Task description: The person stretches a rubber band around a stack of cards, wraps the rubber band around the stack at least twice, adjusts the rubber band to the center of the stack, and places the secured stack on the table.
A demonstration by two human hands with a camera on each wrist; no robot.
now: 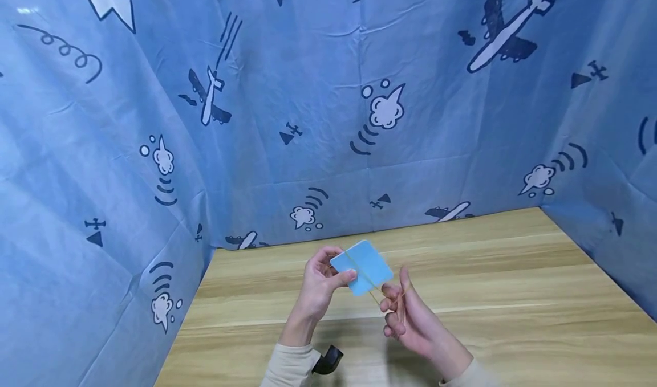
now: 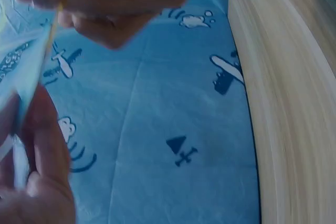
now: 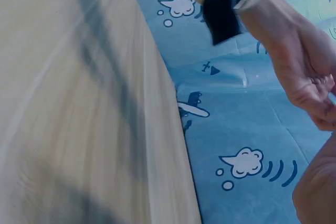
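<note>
We locate the card (image 1: 370, 257) above the table (image 1: 523, 296), at five o'clock from the head view's centre, with the band (image 1: 361, 271) across its face. Our left hand (image 1: 317, 291) pinches the card from eight o'clock; our right hand (image 1: 414, 321), at four o'clock, grips the stretched band. We should hold the card firmly and apply even tension. We cannot see the band behind the card; the left-wrist view crops the card.

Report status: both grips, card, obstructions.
Left grip pinches light-blue square card. Right grip holds rubber band, stretched across card's face. No obstruction visible.
</note>
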